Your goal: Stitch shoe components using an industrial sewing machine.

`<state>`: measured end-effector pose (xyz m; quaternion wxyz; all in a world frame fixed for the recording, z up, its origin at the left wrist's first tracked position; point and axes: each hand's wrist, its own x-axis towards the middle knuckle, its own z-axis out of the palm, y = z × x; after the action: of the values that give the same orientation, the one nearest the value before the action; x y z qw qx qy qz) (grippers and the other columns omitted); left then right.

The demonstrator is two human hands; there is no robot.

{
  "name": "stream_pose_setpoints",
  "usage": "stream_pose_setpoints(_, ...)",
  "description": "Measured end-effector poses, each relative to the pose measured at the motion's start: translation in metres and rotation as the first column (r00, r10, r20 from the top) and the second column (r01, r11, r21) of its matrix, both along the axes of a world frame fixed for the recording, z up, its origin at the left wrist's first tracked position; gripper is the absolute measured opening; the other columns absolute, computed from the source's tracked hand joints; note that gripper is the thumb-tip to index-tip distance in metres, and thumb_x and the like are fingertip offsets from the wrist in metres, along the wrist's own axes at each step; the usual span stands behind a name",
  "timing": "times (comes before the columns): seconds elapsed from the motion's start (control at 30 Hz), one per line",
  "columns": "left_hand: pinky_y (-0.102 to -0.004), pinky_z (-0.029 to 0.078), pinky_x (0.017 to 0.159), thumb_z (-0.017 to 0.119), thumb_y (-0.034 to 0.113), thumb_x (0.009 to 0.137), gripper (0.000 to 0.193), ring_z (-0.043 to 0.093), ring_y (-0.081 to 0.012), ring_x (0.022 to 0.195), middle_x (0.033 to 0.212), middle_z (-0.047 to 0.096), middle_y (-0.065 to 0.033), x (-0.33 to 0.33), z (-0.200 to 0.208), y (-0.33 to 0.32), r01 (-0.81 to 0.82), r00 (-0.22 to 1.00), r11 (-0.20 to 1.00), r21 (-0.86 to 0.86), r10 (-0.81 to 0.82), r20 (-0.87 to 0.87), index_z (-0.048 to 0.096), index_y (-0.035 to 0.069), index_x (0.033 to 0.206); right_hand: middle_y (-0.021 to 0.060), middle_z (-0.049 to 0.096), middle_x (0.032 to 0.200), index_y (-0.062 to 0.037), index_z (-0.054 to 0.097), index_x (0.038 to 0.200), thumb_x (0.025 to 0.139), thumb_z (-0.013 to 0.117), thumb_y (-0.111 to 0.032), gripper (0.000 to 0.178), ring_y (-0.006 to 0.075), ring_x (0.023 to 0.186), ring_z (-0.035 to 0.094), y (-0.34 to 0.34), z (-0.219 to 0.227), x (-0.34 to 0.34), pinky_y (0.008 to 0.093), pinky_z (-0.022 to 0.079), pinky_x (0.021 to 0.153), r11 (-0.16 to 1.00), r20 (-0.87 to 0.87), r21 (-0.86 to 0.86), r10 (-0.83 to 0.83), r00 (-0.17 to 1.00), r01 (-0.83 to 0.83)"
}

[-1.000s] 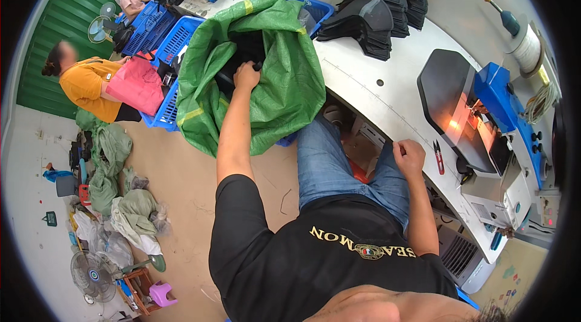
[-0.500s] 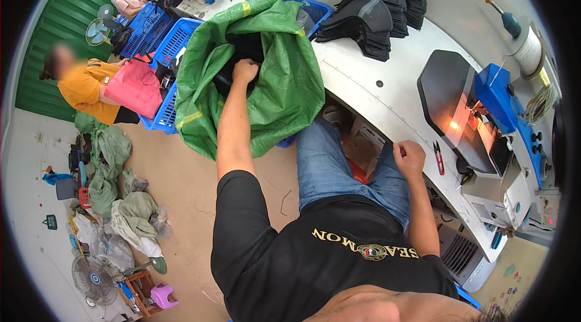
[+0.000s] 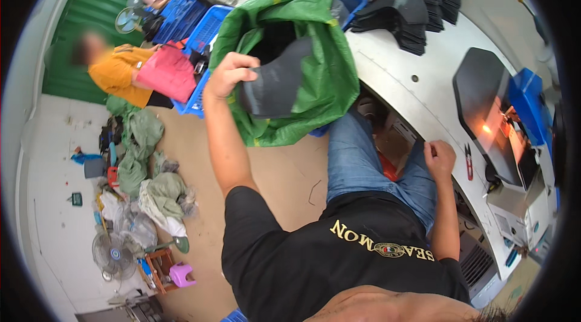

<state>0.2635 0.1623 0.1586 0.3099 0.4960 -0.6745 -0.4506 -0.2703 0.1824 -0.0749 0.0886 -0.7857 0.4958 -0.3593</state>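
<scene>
My left hand (image 3: 230, 75) is closed on the edge of a dark grey, curved fabric panel (image 3: 279, 83). The panel hangs over the mouth of a large green woven sack (image 3: 330, 71), whose dark inside shows behind it. Farther right, my right hand (image 3: 440, 157) is curled into a loose fist by my thigh and the table edge, with nothing visible in it. Red-handled thread snips (image 3: 469, 161) lie on the white table (image 3: 396, 68) near that hand. Several stacks of similar dark panels (image 3: 399, 13) stand at the table's far end.
A sewing machine (image 3: 525, 107) with a lit work area and a dark plate stands at the right. Blue crates (image 3: 206, 28) line the far left, where a person in a yellow shirt (image 3: 118, 74) holds a pink bag (image 3: 167, 77). Cloth heaps (image 3: 166, 192) and a fan (image 3: 114, 255) are at the left.
My left hand has come out of the sack and moved left and nearer, bringing up a dark panel. The whole view has shifted a little; my right hand stays by my thigh.
</scene>
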Motion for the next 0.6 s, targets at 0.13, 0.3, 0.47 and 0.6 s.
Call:
stream_pose_setpoints(0.13, -0.0226, 0.037, 0.063, 0.062, 0.012, 0.073, 0.018, 0.051, -0.0084, 0.069, 0.078, 0.060, -0.0018, -0.040, -0.007, 0.002, -0.001, 0.977, 0.995, -0.099, -0.020, -0.211, 0.064, -0.003, 0.083, 0.0079, 0.055, 0.061, -0.0076, 0.058, 0.067, 0.078, 0.070, -0.014, 0.017, 0.0280, 0.057, 0.054, 0.001, 0.001, 0.003, 0.0394, 0.041, 0.055, 0.999, 0.032, 0.021, -0.037, 0.999, 0.036)
stream_pose_setpoints(0.3, -0.0372, 0.047, 0.095, 0.051, 0.010, 0.092, 0.033, 0.062, -0.0245, 0.107, 0.118, 0.063, -0.0168, -0.115, -0.026, -0.034, -0.146, 0.539, 0.985, -0.097, -0.003, -0.842, 0.051, -0.005, 0.122, 0.0079, 0.055, 0.060, -0.0082, 0.058, 0.065, 0.078, 0.070, -0.017, 0.019, 0.0282, 0.057, 0.055, 0.002, 0.000, -0.001, 0.0401, 0.042, 0.055, 0.999, 0.001, -0.010, -0.046, 0.999, 0.046)
stream_pose_setpoints(0.47, -0.0409, 0.038, 0.103, 0.052, 0.009, 0.092, 0.035, 0.053, -0.0258, 0.116, 0.124, 0.056, -0.0147, -0.206, -0.043, -0.105, -0.273, 0.383, 0.956, -0.109, 0.004, -0.924, 0.048, -0.004, 0.124, 0.0081, 0.056, 0.061, -0.0081, 0.060, 0.064, 0.077, 0.069, -0.020, 0.020, 0.0285, 0.059, 0.056, 0.002, 0.003, -0.001, 0.0401, 0.044, 0.056, 0.999, 0.011, -0.008, -0.050, 0.999, 0.050)
stream_pose_setpoints(0.6, -0.0434, 0.043, 0.096, 0.058, 0.011, 0.091, 0.027, 0.055, -0.0278, 0.110, 0.117, 0.058, -0.0142, -0.256, -0.049, -0.176, -0.327, 0.215, 0.944, 0.037, 0.112, -0.970, 0.052, 0.000, 0.114, 0.0083, 0.059, 0.063, -0.0078, 0.061, 0.065, 0.076, 0.069, -0.020, 0.018, 0.0291, 0.060, 0.058, 0.001, 0.007, 0.000, 0.0397, 0.046, 0.057, 0.999, 0.020, -0.024, -0.041, 0.999, 0.042)
